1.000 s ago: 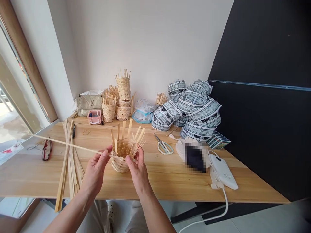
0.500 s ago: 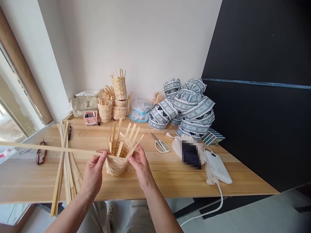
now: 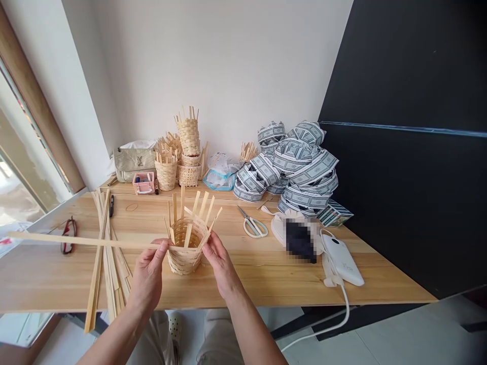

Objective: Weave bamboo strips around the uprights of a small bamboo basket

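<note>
One long strip (image 3: 76,240) is pinched in the left hand (image 3: 149,271), fingers nearly closed. Between both hands, near the table (image 3: 274,276) edge, a woven basket (image 3: 184,260) is gripped by the half-curled right hand (image 3: 221,264).

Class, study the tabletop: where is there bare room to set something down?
Bare wood: between right hand and white device, nearer than the scissors; also left of the loose strips, nearer than the glasses. Crowded: the back, with baskets and patterned bands.

Pinches a strip (image 3: 76,240) in the left grip (image 3: 149,271); with the right grip (image 3: 221,263), touches the basket (image 3: 184,262) between both.
</note>
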### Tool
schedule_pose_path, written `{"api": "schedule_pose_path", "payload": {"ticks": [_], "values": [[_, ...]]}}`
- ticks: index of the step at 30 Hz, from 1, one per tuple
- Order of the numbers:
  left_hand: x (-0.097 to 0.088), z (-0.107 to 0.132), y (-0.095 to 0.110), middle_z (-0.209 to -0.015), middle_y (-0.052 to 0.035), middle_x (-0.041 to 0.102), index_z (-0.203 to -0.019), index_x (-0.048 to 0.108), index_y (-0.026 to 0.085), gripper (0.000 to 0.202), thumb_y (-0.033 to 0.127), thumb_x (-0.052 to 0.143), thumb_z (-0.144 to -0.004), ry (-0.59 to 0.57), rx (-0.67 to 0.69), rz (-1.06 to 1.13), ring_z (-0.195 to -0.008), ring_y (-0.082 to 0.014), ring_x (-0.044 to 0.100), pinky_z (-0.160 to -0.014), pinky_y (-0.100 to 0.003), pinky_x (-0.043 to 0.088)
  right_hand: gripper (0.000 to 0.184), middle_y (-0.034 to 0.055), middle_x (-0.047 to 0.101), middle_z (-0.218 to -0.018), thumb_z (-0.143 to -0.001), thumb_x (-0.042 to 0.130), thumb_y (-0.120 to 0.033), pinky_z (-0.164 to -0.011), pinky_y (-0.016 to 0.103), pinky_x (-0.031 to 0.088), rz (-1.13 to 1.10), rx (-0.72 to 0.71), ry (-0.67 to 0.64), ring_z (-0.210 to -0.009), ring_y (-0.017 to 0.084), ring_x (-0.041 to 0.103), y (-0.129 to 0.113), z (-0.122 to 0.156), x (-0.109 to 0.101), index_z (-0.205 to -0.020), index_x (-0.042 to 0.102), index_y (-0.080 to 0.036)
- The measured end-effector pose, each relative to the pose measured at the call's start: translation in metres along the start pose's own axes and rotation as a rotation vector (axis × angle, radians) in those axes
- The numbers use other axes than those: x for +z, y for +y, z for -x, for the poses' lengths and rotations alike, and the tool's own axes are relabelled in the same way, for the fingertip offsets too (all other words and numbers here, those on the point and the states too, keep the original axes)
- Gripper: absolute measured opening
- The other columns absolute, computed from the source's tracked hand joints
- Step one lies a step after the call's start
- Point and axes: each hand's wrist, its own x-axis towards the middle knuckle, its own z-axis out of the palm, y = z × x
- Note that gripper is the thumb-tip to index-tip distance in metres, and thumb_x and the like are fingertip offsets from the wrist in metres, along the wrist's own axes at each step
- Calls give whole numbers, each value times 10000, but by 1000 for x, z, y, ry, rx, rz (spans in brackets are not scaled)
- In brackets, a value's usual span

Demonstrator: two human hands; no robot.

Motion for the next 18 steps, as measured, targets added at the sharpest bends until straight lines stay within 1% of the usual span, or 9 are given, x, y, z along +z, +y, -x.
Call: {"api": "schedule_pose_path", "payload": {"ticks": [1,3,5,6,8,10,12,14,18], "values": [[0,0,0,-828,2,670,-668,682,207,206,411,681,-690,-12,-2,24,-904,-181,581,-904,-311,413,432,45,574,-1246,-818,542,-441,-981,359,418,44,-6,4,-1163,203,516,1,1,-2,-1203,506,-248],[-1,0,0,-841,7,668,-678,685,214,170,381,678,-707,-24,6,61,-931,-175,569,-931,-307,390,359,73,633,-1134,-829,533,-405,-890,336,482,199,-56,93,-1048,200,590,0,7,-4,-1135,544,-217],[-1,1,-1,-852,6,664,-694,686,214,158,368,671,-722,-11,29,64,-951,-175,561,-949,-314,376,207,74,669,-945,-836,532,-327,-776,308,517,435,-201,232,-882,185,633,-5,15,-5,-977,601,-193],[-1,2,-1,-863,3,661,-709,688,213,159,369,666,-728,-3,40,57,-961,-176,557,-956,-317,371,141,61,663,-861,-843,523,-278,-728,291,518,552,-305,267,-809,170,630,-9,19,-4,-907,614,-190],[1,4,0,-908,-3,656,-767,692,215,174,382,654,-738,5,45,33,-984,-178,552,-957,-318,370,139,40,644,-776,-862,487,-190,-674,258,508,733,-518,202,-728,144,613,-17,25,0,-858,626,-190],[3,6,2,-977,-13,651,-855,689,225,210,397,643,-744,5,40,6,-1004,-186,552,-951,-326,379,188,41,656,-781,-874,454,-136,-661,237,503,829,-641,74,-716,134,616,-22,25,5,-930,627,-185],[5,9,3,-1030,-26,650,-921,679,235,251,413,631,-750,-9,44,-28,-1024,-200,554,-952,-343,389,213,56,673,-812,-874,443,-120,-669,239,503,894,-657,49,-730,143,628,-23,22,8,-984,618,-170],[5,10,5,-1041,-41,656,-942,678,235,275,427,621,-753,-42,62,-81,-1053,-219,550,-961,-360,391,214,64,678,-819,-872,437,-125,-672,250,502,943,-618,82,-736,155,634,-22,17,9,-968,624,-165],[1,10,9,-1046,-54,650,-1011,662,247,312,413,624,-749,-169,79,-175,-1003,-223,579,-884,-354,460,199,55,686,-801,-855,455,-139,-640,251,486,1015,-530,91,-716,164,638,-20,10,5,-942,631,-172]]}}
